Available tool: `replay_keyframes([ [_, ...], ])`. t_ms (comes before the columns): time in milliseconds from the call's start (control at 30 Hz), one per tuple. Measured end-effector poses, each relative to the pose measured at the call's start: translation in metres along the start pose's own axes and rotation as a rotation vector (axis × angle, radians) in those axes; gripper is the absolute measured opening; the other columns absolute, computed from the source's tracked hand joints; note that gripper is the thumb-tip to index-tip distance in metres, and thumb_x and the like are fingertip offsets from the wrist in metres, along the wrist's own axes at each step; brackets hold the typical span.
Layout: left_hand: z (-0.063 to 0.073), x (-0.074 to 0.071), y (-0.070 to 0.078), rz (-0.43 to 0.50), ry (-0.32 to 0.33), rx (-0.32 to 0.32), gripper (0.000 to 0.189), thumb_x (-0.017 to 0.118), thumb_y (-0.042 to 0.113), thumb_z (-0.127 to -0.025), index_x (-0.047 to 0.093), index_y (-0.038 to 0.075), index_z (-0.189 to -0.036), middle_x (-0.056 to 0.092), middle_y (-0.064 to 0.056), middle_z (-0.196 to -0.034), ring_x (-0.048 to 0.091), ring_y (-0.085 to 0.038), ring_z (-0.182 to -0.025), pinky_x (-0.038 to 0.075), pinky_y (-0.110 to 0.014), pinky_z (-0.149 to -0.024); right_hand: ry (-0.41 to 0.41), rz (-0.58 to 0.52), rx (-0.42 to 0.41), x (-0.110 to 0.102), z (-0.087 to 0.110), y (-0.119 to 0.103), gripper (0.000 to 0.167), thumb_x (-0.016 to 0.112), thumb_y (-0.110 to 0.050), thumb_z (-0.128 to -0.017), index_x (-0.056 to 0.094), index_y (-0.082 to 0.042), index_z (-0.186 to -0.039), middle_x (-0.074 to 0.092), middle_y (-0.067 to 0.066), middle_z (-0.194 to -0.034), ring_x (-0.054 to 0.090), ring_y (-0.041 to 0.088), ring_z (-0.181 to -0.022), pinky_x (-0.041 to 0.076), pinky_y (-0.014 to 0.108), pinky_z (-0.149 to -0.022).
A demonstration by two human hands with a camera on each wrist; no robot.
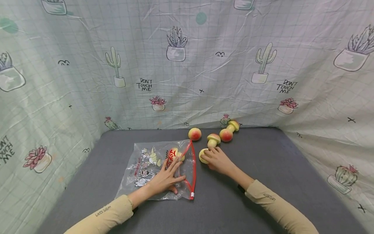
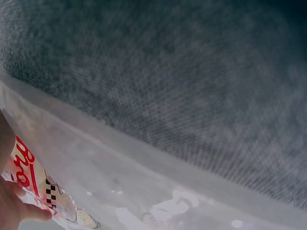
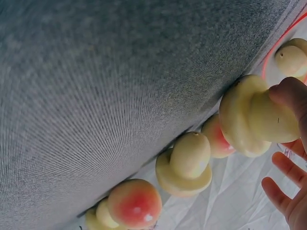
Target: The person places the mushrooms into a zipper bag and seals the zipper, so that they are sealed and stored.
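Observation:
My left hand [image 1: 166, 179] lies spread on a clear plastic zip bag [image 1: 128, 172] with red trim and printed cartoon figures. Inside the bag, close to its red-edged mouth, is one yellow toy mushroom [image 3: 291, 61]. Just right of that mouth, my right hand [image 1: 220, 161] pinches another toy mushroom [image 3: 243, 115] by its stem, the thumb showing against it in the right wrist view. The cap of this one faces away from the palm. In the left wrist view, fingers [image 2: 34, 212] show beside the bag's red lettering.
Beyond the right hand stand several more mushrooms: a red-capped one [image 1: 194, 134] behind the bag, one stem-down [image 1: 214, 139], and a pair, red cap [image 1: 226, 135] and yellow stem-side [image 1: 234, 126], near the table's back edge. A patterned cloth [image 1: 181, 78] hangs behind the grey table [image 1: 233, 208].

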State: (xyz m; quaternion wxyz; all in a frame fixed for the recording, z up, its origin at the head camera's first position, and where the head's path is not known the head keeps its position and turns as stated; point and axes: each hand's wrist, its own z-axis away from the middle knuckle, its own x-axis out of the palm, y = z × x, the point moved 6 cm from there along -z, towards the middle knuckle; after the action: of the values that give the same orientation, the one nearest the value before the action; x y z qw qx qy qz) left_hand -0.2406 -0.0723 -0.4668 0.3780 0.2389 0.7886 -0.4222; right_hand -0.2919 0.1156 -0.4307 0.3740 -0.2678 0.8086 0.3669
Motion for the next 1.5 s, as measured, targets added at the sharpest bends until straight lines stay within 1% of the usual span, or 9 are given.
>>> replay_keyframes([
  [167,0.0000,0.0008,0.0004,0.007,0.008,0.003,0.066,0.048,0.069,-0.059,0.052,0.035,-0.115,0.039,-0.021,-0.132,0.036,-0.042,-0.123,0.034,-0.062,-0.089,0.028,0.011,0.008,-0.0022,0.0024,0.0036,0.045,0.075,-0.025,-0.064,0.056,-0.017,-0.104,0.055,0.001,-0.100,0.048,0.021,-0.094,0.039,0.037,-0.074],
  [400,0.0003,-0.0002,0.0009,-0.007,-0.009,-0.005,0.065,0.048,0.069,-0.060,0.052,0.036,-0.116,0.039,-0.020,-0.133,0.035,-0.041,-0.125,0.034,-0.061,-0.090,0.074,-0.012,0.019,-0.0014,0.0065,0.0078,0.047,0.076,-0.024,-0.063,0.055,-0.016,-0.104,0.056,0.001,-0.098,0.046,0.021,-0.091,0.037,0.037,-0.074],
  [533,0.0001,-0.0007,0.0007,-0.011,-0.014,-0.007,0.064,0.049,0.069,-0.060,0.052,0.037,-0.116,0.038,-0.020,-0.133,0.034,-0.042,-0.126,0.035,-0.061,-0.090,0.080,-0.020,0.026,-0.0022,0.0072,0.0081,0.046,0.075,-0.024,-0.063,0.054,-0.015,-0.103,0.056,0.000,-0.098,0.046,0.020,-0.090,0.037,0.037,-0.073],
  [700,0.0005,0.0004,0.0010,-0.006,-0.007,-0.003,0.064,0.048,0.069,-0.061,0.052,0.037,-0.116,0.039,-0.020,-0.132,0.035,-0.042,-0.124,0.035,-0.061,-0.089,0.071,-0.048,0.053,-0.0027,0.0069,0.0084,0.046,0.076,-0.023,-0.064,0.054,-0.016,-0.103,0.057,0.000,-0.099,0.047,0.020,-0.091,0.037,0.037,-0.072],
  [867,0.0008,0.0017,0.0014,0.000,-0.014,-0.006,0.064,0.047,0.069,-0.061,0.052,0.036,-0.116,0.040,-0.020,-0.132,0.036,-0.041,-0.124,0.035,-0.061,-0.089,0.051,-0.084,0.089,-0.0019,0.0069,0.0086,0.043,0.076,-0.021,-0.063,0.053,-0.015,-0.099,0.059,0.000,-0.098,0.047,0.021,-0.088,0.036,0.038,-0.072],
  [1000,0.0004,0.0003,0.0015,-0.006,-0.023,-0.009,0.064,0.047,0.069,-0.061,0.052,0.036,-0.116,0.039,-0.020,-0.132,0.035,-0.041,-0.124,0.035,-0.061,-0.090,0.046,-0.066,0.097,-0.0012,0.0075,0.0086,0.042,0.075,-0.020,-0.064,0.052,-0.015,-0.098,0.057,-0.001,-0.097,0.045,0.020,-0.087,0.036,0.038,-0.073],
  [1233,0.0005,0.0005,0.0018,-0.030,-0.002,-0.003,0.065,0.046,0.070,-0.060,0.052,0.037,-0.115,0.039,-0.020,-0.132,0.037,-0.041,-0.123,0.036,-0.061,-0.089,0.028,-0.054,0.109,0.0032,0.0094,0.0077,0.047,0.077,-0.018,-0.063,0.050,-0.013,-0.102,0.055,0.002,-0.099,0.048,0.021,-0.089,0.038,0.040,-0.074],
  [1367,0.0014,0.0019,0.0018,-0.019,0.001,-0.004,0.064,0.045,0.070,-0.061,0.052,0.037,-0.115,0.039,-0.020,-0.132,0.037,-0.041,-0.122,0.035,-0.061,-0.089,0.027,-0.051,0.117,0.0029,0.0088,0.0069,0.049,0.077,-0.018,-0.063,0.051,-0.011,-0.104,0.054,0.004,-0.099,0.048,0.022,-0.090,0.037,0.040,-0.073],
  [1500,0.0015,0.0009,0.0017,-0.026,0.000,-0.002,0.064,0.046,0.070,-0.061,0.052,0.037,-0.116,0.039,-0.021,-0.132,0.037,-0.042,-0.123,0.036,-0.061,-0.089,0.026,-0.022,0.117,0.0019,0.0083,0.0070,0.051,0.077,-0.020,-0.063,0.054,-0.009,-0.106,0.055,0.005,-0.100,0.049,0.023,-0.091,0.037,0.040,-0.073],
])
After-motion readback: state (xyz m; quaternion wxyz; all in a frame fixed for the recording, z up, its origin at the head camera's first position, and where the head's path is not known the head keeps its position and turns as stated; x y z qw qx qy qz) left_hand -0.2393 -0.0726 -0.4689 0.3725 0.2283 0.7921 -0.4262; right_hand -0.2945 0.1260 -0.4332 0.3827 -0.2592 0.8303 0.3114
